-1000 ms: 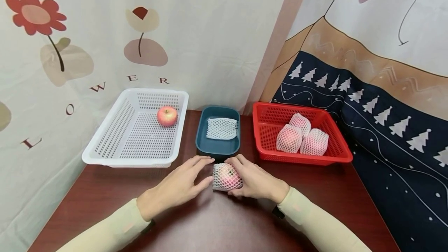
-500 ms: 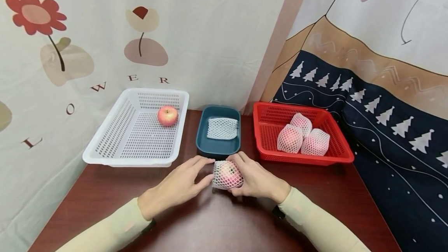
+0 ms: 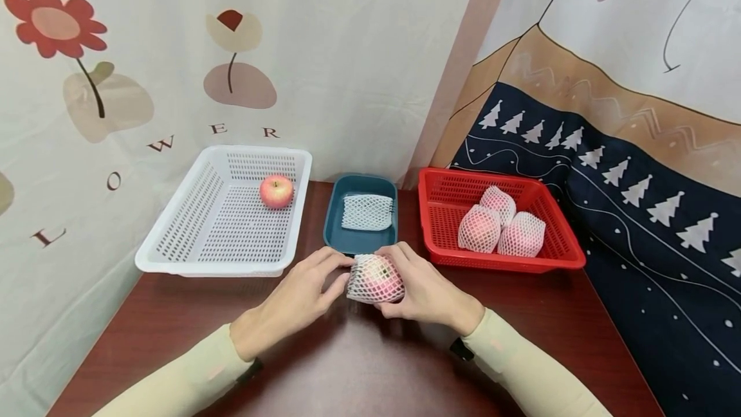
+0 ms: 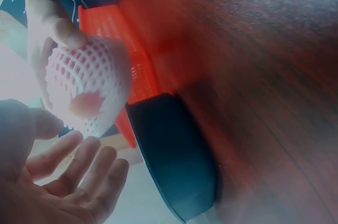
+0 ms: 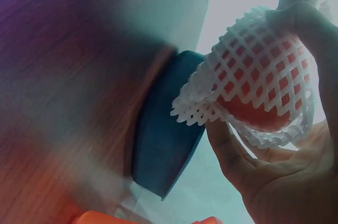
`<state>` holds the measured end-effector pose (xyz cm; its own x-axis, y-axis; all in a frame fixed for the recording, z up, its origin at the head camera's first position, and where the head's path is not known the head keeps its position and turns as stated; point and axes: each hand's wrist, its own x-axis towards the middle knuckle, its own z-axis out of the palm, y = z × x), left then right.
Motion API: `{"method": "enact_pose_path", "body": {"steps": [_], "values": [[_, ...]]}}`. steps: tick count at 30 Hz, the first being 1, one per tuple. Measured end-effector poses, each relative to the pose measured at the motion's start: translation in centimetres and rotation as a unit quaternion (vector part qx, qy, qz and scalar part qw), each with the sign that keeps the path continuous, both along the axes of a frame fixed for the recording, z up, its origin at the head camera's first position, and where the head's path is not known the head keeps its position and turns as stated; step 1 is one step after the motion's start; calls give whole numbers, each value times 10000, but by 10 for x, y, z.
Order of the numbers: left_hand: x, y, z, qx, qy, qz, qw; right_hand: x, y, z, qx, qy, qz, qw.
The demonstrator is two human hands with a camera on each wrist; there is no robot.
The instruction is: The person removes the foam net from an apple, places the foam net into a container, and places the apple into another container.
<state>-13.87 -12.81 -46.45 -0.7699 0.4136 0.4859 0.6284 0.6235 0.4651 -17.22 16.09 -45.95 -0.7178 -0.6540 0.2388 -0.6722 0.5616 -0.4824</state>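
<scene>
An apple in a white foam net [image 3: 376, 278] is held up close in front of the blue-green tray, its net's loose end pointing left. My right hand [image 3: 425, 288] grips it from the right, thumb on the near side and fingers on the far side. Red skin shows through the mesh and at a gap in the net [image 5: 264, 76] in the right wrist view. My left hand [image 3: 298, 298] is at the net's left end, index fingertip and thumb right at its edge. In the left wrist view the left fingers [image 4: 95, 174] are loosely bent and spread apart.
A white basket [image 3: 214, 267] at the left holds one bare apple [image 3: 276, 192]. The blue-green tray [image 3: 360, 244] in the middle contains a flat foam net [image 3: 367, 212]. At the right, a red basket [image 3: 498, 261] has three netted apples [image 3: 479, 229]. Curtains hang behind.
Both hands and the netted apple have risen slightly toward the tray, and the apple has tilted a little. The right hand keeps its grip. Baskets and tray stay put.
</scene>
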Motion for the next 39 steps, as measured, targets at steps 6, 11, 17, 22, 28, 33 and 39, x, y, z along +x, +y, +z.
{"method": "enact_pose_path", "body": {"steps": [6, 11, 17, 22, 28, 33, 39], "values": [[-2, 3, 3, 449, 405, -282, 9978, -1, -2, 3, -155, 129, 7, 9998], [-4, 3, 4, 600, 646, -281, 9957, -1, -3, 4, -294, 160, -38, 9994], [-6, 5, 2, 720, 834, -266, 9936, 0, -2, 5, -445, 140, -41, 9989], [-8, 6, 3, 832, 928, -328, 9917, -1, -2, 7, -542, 163, 22, 9984], [-8, 7, 5, 882, 862, -385, 9916, -2, 0, 7, -568, 115, 31, 9983], [-9, 8, 7, 927, 770, -531, 9913, -2, 0, 6, -575, 235, 73, 9980], [-9, 8, 9, 977, 497, -776, 9909, -2, -1, 4, -688, 409, 268, 9964]]}}
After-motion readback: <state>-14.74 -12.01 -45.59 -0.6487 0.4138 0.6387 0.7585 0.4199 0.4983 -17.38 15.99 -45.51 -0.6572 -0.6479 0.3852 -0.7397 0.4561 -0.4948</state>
